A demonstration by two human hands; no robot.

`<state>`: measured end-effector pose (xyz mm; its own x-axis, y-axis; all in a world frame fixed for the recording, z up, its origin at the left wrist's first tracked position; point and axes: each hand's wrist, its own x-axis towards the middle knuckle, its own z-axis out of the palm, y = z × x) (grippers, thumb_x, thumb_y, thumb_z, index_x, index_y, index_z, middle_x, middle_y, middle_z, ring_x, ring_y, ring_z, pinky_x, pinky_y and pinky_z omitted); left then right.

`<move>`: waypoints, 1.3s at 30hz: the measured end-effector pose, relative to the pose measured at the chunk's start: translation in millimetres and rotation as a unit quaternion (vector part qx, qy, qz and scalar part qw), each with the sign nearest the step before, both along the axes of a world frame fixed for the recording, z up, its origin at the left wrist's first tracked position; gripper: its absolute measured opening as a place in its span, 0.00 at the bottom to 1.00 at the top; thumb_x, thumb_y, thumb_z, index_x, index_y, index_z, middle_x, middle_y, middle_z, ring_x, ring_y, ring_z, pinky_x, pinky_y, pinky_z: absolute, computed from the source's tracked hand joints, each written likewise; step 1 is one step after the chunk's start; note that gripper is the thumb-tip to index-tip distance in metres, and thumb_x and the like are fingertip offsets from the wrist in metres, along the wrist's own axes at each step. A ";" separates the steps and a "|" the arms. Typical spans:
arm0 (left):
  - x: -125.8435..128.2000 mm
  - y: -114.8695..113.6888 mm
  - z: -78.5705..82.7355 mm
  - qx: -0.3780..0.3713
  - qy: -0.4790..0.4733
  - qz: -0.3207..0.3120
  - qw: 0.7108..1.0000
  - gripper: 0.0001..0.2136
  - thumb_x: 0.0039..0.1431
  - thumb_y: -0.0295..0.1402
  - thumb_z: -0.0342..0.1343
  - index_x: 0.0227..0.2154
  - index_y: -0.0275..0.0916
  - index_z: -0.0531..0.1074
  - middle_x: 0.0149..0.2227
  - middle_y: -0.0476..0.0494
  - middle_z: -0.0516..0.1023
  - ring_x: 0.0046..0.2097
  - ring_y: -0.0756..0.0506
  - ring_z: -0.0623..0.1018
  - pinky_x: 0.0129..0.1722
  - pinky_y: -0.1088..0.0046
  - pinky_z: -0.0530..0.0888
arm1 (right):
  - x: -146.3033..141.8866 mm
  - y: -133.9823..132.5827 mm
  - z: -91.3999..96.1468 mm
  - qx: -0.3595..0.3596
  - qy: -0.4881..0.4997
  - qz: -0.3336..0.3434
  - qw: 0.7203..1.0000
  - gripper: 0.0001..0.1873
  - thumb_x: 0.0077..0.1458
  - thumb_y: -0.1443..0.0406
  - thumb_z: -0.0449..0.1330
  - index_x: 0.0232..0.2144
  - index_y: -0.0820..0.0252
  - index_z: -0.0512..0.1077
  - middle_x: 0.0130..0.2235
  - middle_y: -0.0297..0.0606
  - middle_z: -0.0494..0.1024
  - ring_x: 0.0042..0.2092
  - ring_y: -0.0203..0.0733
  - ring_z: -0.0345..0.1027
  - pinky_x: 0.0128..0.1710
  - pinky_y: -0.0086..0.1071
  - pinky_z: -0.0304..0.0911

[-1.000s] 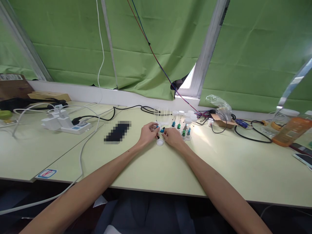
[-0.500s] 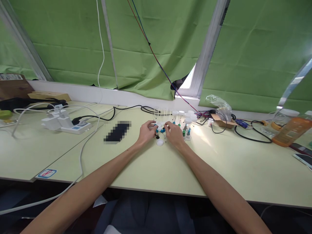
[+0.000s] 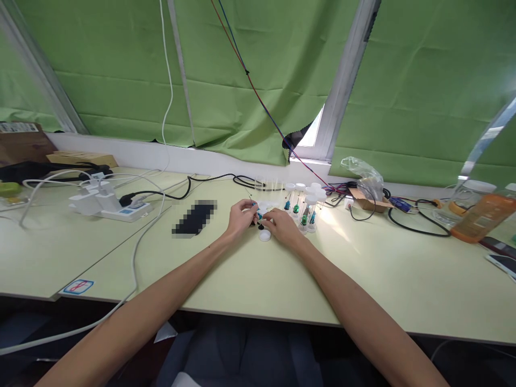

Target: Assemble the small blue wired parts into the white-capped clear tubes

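Capped tubes [image 3: 309, 209], obstacle beside right hand [image 3: 282, 224]

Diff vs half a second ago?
Right hand moved left and slightly closer to the wearer; its fingers now sit right by the left hand. The thin-stemmed blue piece in the left hand now leans further left. Can't tell whether the right hand picked up or let go of anything. Unmoved: loose white cap, white-capped tubes, power strip.

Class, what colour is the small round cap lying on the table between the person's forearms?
The cap is white, seen in the head view.
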<state>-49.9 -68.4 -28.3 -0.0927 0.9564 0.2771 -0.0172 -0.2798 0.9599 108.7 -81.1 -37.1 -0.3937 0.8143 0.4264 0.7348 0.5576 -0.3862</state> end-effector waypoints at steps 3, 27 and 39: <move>0.6 -0.1 -0.5 -0.006 -0.003 -0.003 1.000 0.09 0.47 0.35 0.63 0.29 0.36 0.71 0.22 0.50 0.73 0.17 0.53 0.69 0.22 0.74 0.67 | -0.9 2.0 -2.6 -0.008 -0.003 0.031 0.999 0.09 0.61 0.64 0.59 0.42 0.55 0.78 0.40 0.37 0.74 0.38 0.37 0.67 0.38 0.29 0.57; 3.1 -2.9 1.4 -0.072 -0.099 -0.056 0.991 0.11 0.40 0.29 0.67 0.28 0.33 0.74 0.25 0.44 0.76 0.23 0.50 0.72 0.22 0.73 0.66 | -9.5 5.3 -9.1 -0.073 0.325 0.050 0.942 0.04 0.54 0.64 0.58 0.29 0.57 0.66 0.29 0.34 0.76 0.32 0.40 0.72 0.33 0.33 0.65; 4.5 -7.8 5.8 -0.080 -0.133 -0.089 0.984 0.08 0.42 0.28 0.65 0.26 0.33 0.73 0.23 0.45 0.74 0.22 0.51 0.72 0.24 0.73 0.66 | -10.7 6.4 -8.8 -0.204 0.491 0.088 0.842 0.15 0.40 0.57 0.69 0.28 0.60 0.75 0.30 0.36 0.79 0.34 0.42 0.74 0.41 0.36 0.67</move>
